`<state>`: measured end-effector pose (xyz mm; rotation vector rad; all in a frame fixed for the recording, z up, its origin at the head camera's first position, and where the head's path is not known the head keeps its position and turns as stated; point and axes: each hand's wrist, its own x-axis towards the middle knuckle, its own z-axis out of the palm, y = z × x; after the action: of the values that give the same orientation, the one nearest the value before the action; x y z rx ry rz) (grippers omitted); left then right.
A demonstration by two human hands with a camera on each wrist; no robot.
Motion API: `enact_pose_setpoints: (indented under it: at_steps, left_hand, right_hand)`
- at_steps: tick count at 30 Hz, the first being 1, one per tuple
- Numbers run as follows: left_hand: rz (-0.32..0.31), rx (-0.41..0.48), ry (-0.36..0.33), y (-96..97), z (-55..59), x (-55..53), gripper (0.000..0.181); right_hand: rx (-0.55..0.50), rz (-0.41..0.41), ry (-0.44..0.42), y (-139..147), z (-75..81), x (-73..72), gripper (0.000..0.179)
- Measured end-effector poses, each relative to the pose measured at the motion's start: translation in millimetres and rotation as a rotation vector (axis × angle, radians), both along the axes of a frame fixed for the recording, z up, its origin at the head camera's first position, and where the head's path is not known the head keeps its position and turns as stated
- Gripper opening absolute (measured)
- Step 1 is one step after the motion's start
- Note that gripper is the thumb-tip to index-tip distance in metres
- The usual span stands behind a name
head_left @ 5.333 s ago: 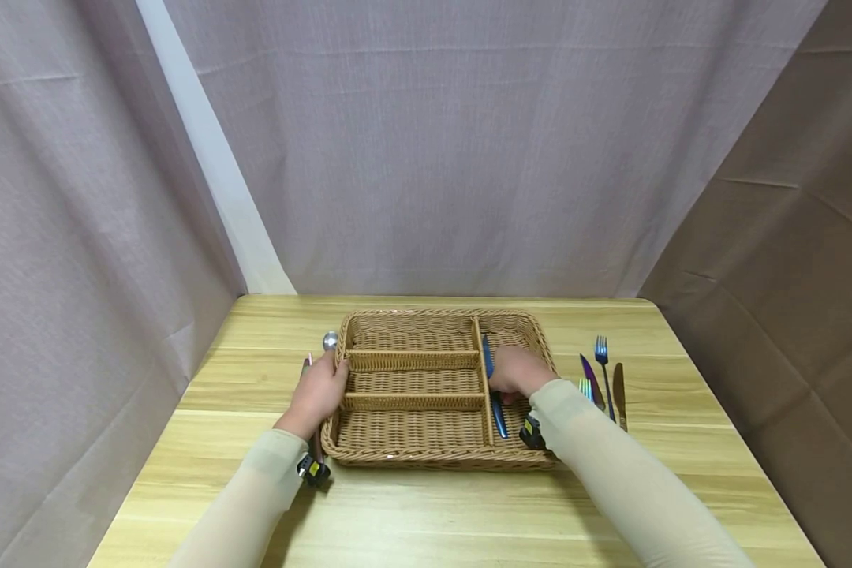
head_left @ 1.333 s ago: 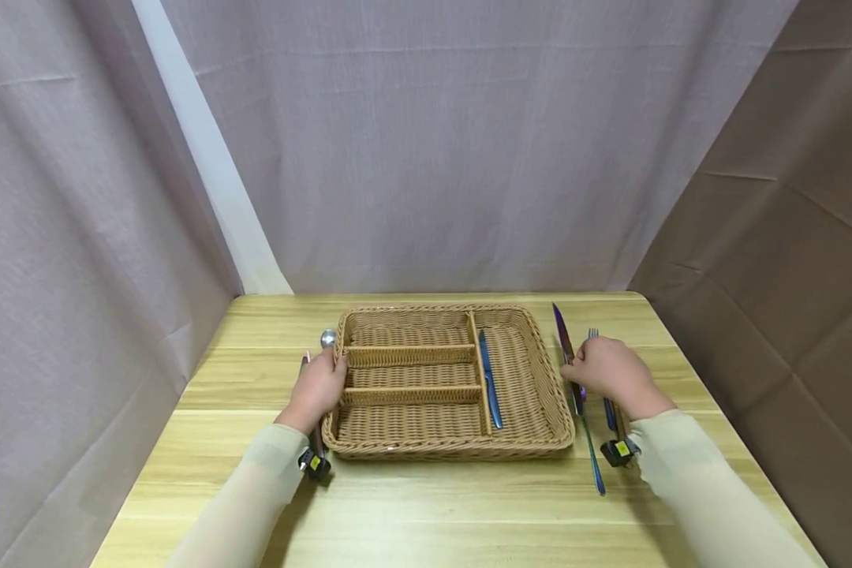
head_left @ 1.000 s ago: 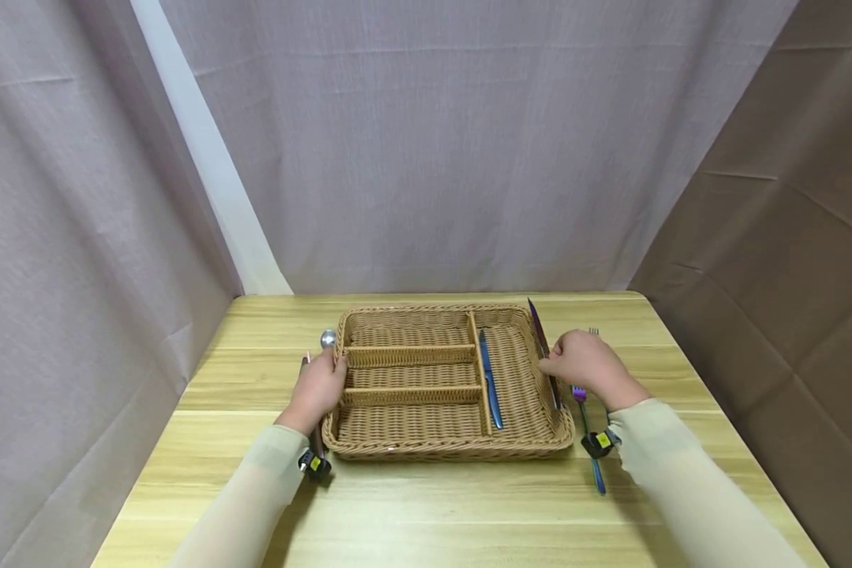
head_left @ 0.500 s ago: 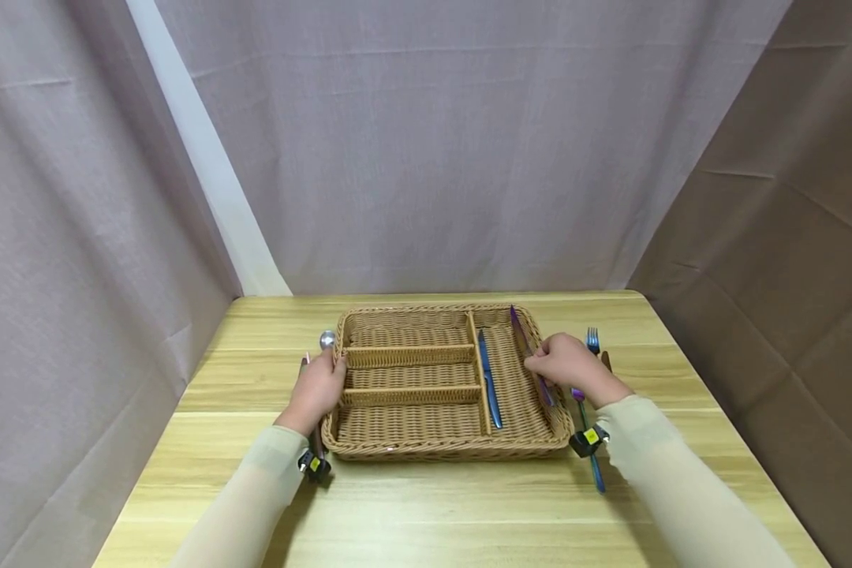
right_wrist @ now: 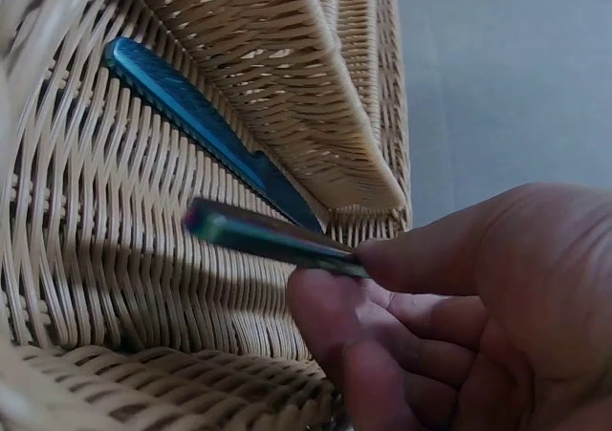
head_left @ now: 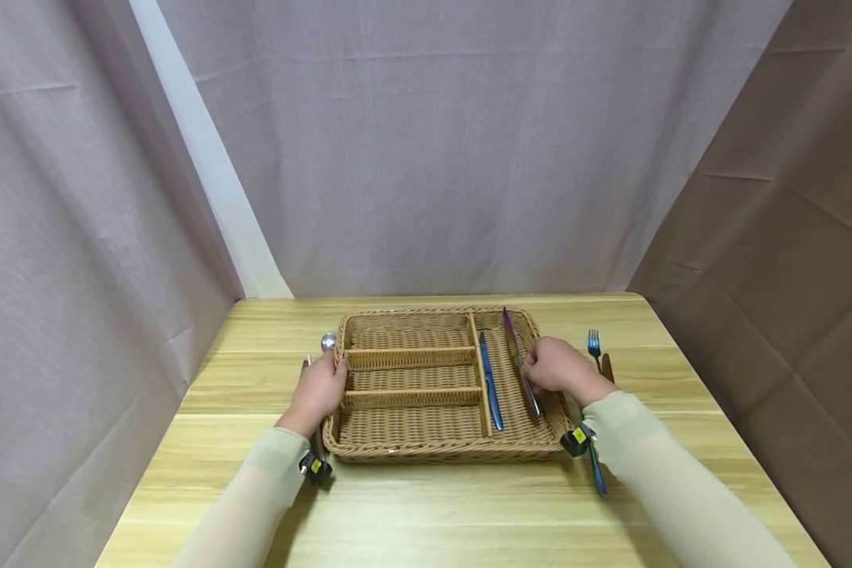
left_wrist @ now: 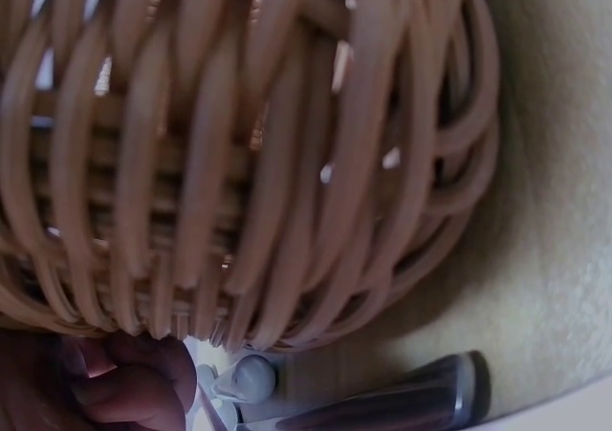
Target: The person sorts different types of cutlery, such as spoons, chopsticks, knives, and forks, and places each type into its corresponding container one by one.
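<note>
1. Pinched between the thumb and fingers of the right hand [head_left: 557, 367] was a purple knife [head_left: 512, 338].
2. This knife was held over the right compartment of the wicker basket [head_left: 454, 456], its tip directed toward the basket's far edge; its handle end was raised clear of the woven floor.
3. By the left hand [head_left: 315, 390], the basket was gripped at its left edge, with the thumb placed at the rim.
4. Inside the right compartment, a blue knife [head_left: 491, 386] was laid alongside the divider [head_left: 478, 371], just left of the purple knife.
5. Near the basket's far left corner, a silver spoon [head_left: 329, 341] was seen on the surface [head_left: 412, 513]; a dark handle [left_wrist: 411, 398] was placed beside the basket's left edge.
6. Toward the surface's right edge, a blue fork [head_left: 594, 343] and a brown knife [head_left: 607, 368] were positioned side by side, both partly covered by the right arm.
</note>
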<state>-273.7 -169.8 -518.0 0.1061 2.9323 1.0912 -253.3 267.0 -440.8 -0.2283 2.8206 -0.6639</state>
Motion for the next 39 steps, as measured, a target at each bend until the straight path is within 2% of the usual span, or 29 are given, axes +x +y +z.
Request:
enact_pose_setpoints:
  at_steps: [8,16,23,29,35,39]
  left_hand:
    - [0.011,-0.005,-0.012,-0.1,-2.9,5.1,0.051]
    - [-0.002,-0.016,0.0,-0.7,1.3,1.3,0.052]
    - [0.002,-0.01,-0.008,-1.1,4.0,-0.1,0.055]
    - [0.002,-0.014,-0.007,1.2,2.8,1.8,0.054]
    - [-0.002,-0.009,0.007,2.4,3.4,2.0,0.047]
    - [0.001,-0.017,0.001,1.8,3.7,2.3,0.049]
  right_hand:
    - [0.096,0.028,-0.041,-15.9,-7.9,1.4,0.049]
    - [0.24,0.016,-0.079,-29.4,-8.9,-1.4,0.032]
    - [0.291,0.063,-0.112,-38.8,-9.6,-7.2,0.029]
    - [0.306,0.098,-0.086,-43.3,-13.3,-9.7,0.029]
    - [0.293,0.104,-0.099,-43.5,-19.4,-13.0,0.035]
    - [0.322,0.138,-0.083,-43.1,-22.0,-13.8,0.038]
